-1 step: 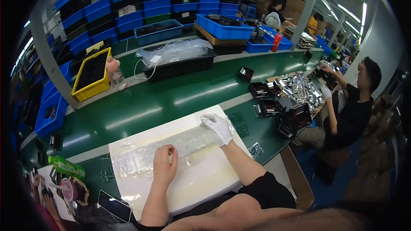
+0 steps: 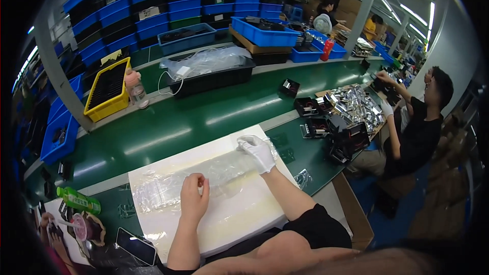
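Note:
A clear, wrinkled plastic film (image 2: 163, 191) lies across a white board (image 2: 229, 224) on the green bench in front of me. My left hand (image 2: 194, 193), bare, is over the film's near edge with its fingers curled in. Whatever it may hold is hidden. At the film's far right end is my right hand (image 2: 259, 154) in a white glove, thumb and fingers pressed together. I cannot make out what is between its fingertips.
A phone (image 2: 136, 246), a green bottle (image 2: 79, 199) and a cup (image 2: 84, 226) stand to my left. Black boxes (image 2: 316, 127) and a heap of silvery parts (image 2: 356, 106) lie to the right, by a co-worker (image 2: 428, 122). Behind are a pink-capped bottle (image 2: 135, 89) and a yellow crate (image 2: 122, 99).

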Motion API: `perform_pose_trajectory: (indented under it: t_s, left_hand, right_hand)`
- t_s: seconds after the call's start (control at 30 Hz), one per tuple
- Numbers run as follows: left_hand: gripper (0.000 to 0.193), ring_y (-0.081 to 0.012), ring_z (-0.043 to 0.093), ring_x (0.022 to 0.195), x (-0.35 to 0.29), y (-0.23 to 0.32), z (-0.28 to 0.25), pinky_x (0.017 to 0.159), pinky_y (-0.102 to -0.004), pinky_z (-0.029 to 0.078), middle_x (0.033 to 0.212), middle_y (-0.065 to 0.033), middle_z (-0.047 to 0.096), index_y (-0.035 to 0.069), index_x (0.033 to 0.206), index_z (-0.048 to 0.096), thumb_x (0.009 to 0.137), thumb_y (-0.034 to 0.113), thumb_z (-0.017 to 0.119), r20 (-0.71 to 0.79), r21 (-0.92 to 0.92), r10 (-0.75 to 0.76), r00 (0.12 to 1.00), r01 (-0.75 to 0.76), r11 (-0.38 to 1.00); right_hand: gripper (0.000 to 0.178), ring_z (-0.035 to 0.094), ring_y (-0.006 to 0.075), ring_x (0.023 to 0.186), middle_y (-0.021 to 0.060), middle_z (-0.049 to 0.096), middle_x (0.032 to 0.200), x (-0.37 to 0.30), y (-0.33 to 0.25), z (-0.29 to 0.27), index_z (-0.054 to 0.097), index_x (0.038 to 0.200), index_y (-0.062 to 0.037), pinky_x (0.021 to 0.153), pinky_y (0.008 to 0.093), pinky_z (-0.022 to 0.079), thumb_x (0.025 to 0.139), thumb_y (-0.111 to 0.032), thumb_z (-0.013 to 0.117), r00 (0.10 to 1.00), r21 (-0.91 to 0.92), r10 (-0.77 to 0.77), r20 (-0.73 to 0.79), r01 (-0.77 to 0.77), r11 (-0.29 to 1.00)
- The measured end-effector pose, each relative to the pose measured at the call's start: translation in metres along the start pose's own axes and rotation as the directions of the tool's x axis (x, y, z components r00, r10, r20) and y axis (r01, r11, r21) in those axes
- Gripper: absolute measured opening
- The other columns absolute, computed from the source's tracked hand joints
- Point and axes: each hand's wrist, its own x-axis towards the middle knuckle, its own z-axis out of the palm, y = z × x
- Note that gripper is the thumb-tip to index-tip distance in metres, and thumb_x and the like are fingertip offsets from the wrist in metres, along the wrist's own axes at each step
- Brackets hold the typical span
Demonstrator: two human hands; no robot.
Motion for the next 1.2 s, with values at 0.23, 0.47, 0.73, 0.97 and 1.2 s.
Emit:
perform_pose_trajectory:
  t_s: [0.23, 0.47, 0.73, 0.97, 1.2]
  left_hand:
    - [0.033, -0.0292, 0.044, 0.047, -0.0025, -0.0019, -0.0101, 0.047, -0.0371, 0.034, 0.056, -0.0161, 0.048, 0.0, 0.066, 0.047, 0.094, 0.014, 0.057, 0.061, 0.038, -0.18, 0.982, 0.178, 0.983]
    - [0.037, -0.03, 0.041, 0.044, -0.0003, -0.0038, -0.0067, 0.045, -0.0369, 0.032, 0.052, -0.0163, 0.043, 0.0, 0.065, 0.046, 0.096, 0.018, 0.055, 0.017, -0.027, -0.169, 0.986, 0.169, 0.985]
    - [0.036, -0.03, 0.042, 0.044, -0.0016, -0.0041, -0.0066, 0.045, -0.0368, 0.033, 0.052, -0.0157, 0.044, 0.001, 0.065, 0.046, 0.095, 0.019, 0.057, 0.04, 0.025, -0.141, 0.989, 0.14, 0.99]
    - [0.037, -0.0281, 0.036, 0.045, -0.0027, -0.0009, -0.006, 0.045, -0.0364, 0.031, 0.052, -0.0158, 0.039, 0.0, 0.065, 0.045, 0.095, 0.017, 0.057, 0.036, 0.004, -0.133, 0.99, 0.133, 0.991]
    - [0.036, -0.0273, 0.034, 0.045, -0.0008, -0.0019, -0.0043, 0.046, -0.0362, 0.03, 0.052, -0.0154, 0.037, -0.001, 0.065, 0.044, 0.094, 0.016, 0.057, 0.035, -0.003, -0.137, 0.99, 0.138, 0.99]
  right_hand:
    - [0.023, 0.065, 0.0143, 0.084, 0.0068, 0.066, 0.095, -0.0018, -0.0001, -0.0004, 0.063, 0.108, 0.0017, 0.076, 0.0257, 0.052, 0.091, -0.014, 0.065, 0.999, 0.024, 0.028, 0.023, -0.029, 0.999]
    - [0.022, 0.064, 0.0136, 0.084, 0.0062, 0.066, 0.094, -0.0009, 0.0006, 0.0016, 0.064, 0.107, 0.0012, 0.077, 0.0253, 0.052, 0.091, -0.013, 0.065, 0.998, 0.002, 0.018, 0.06, -0.018, 1.0]
    - [0.02, 0.064, 0.0137, 0.084, 0.0063, 0.066, 0.094, -0.0009, 0.0036, 0.0026, 0.064, 0.105, 0.001, 0.077, 0.0257, 0.052, 0.091, -0.012, 0.065, 0.996, -0.037, 0.01, 0.09, -0.007, 0.999]
    - [0.02, 0.065, 0.0146, 0.084, 0.0074, 0.066, 0.094, -0.0058, 0.0036, 0.0021, 0.064, 0.105, 0.0011, 0.076, 0.0268, 0.053, 0.09, -0.012, 0.065, 0.993, -0.037, 0.008, 0.116, -0.004, 0.999]
    - [0.017, 0.067, 0.0236, 0.087, 0.0138, 0.064, 0.101, -0.0006, -0.0005, 0.0015, 0.054, 0.106, -0.0014, 0.074, 0.0341, 0.056, 0.093, -0.011, 0.059, 0.991, 0.085, 0.087, 0.103, -0.096, 0.992]
